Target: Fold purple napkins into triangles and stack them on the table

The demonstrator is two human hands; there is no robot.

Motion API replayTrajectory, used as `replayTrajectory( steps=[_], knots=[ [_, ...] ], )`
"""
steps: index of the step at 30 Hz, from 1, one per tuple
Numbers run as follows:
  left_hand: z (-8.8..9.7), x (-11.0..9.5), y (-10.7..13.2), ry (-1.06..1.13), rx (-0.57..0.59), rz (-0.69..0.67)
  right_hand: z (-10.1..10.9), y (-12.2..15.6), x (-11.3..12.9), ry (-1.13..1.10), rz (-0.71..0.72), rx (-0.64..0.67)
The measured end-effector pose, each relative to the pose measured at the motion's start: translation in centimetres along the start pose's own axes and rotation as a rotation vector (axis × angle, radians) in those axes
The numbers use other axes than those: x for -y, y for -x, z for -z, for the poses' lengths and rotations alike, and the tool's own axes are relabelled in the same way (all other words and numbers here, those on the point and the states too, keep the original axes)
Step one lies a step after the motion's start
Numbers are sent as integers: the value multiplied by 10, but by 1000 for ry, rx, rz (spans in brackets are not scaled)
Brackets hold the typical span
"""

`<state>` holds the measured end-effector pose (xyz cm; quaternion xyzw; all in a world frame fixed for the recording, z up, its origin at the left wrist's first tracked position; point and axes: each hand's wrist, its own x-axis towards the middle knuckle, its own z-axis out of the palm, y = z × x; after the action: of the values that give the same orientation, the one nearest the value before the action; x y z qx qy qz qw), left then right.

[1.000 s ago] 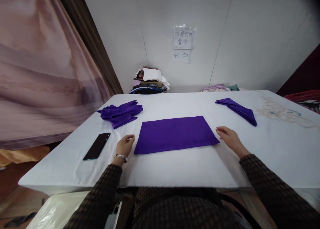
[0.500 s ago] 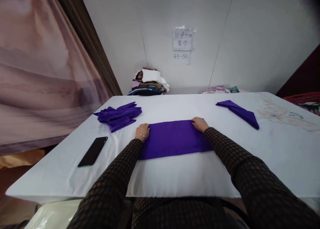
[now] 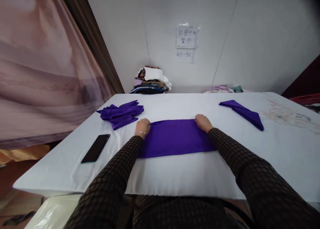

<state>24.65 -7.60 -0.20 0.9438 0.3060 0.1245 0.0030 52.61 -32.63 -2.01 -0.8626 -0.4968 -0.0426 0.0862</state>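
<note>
A purple cloth lies flat as a rectangle on the white table in front of me. My left hand is closed on the cloth's far left corner. My right hand is closed on its far right corner. Both forearms, in dark checked sleeves, stretch out over the cloth's two sides. A bracelet sits on my left wrist.
A loose pile of purple cloths lies at the left. A folded purple cloth lies at the right. A black phone rests near the left edge. Stacked fabrics stand against the wall. A pink curtain hangs left.
Both hands moved from the cloth's near corners to its far corners and closed on them. Between the last two frames they barely shifted.
</note>
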Motion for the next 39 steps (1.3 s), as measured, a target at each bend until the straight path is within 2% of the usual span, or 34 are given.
replayTrajectory(
  steps=[4, 8, 11, 15, 18, 23, 28, 32, 35, 37, 39],
  knots=[
    [14, -1, 6, 27, -34, -61, 3, 6, 1, -34, 40, 6],
    [40, -11, 22, 65, -61, -219, 5, 7, 15, -126, 206, -19],
    [66, -23, 47, 116, -105, -381, 11, 12, 27, -214, 313, -31],
    [94, -35, 93, 215, -239, -512, 30, 32, 35, -212, 329, 11],
    [98, -30, 121, 256, -356, -554, 47, 53, 27, -162, 332, 1],
    [85, -7, 134, 317, -331, -508, 63, 87, -9, -45, 221, 28],
    [67, 16, 116, 356, -194, -346, 61, 101, -39, -137, 40, 48],
    [66, 19, 78, 251, -47, -153, 63, 85, -41, -226, -76, -8],
    [83, 8, 37, 98, 46, -20, 75, 52, -36, -342, -164, -55],
    [106, 0, 5, 29, 5, 50, 92, 21, -32, -436, -200, -99],
    [138, -7, -26, 21, -97, 149, 117, -11, -29, -525, -213, -177]
  ],
)
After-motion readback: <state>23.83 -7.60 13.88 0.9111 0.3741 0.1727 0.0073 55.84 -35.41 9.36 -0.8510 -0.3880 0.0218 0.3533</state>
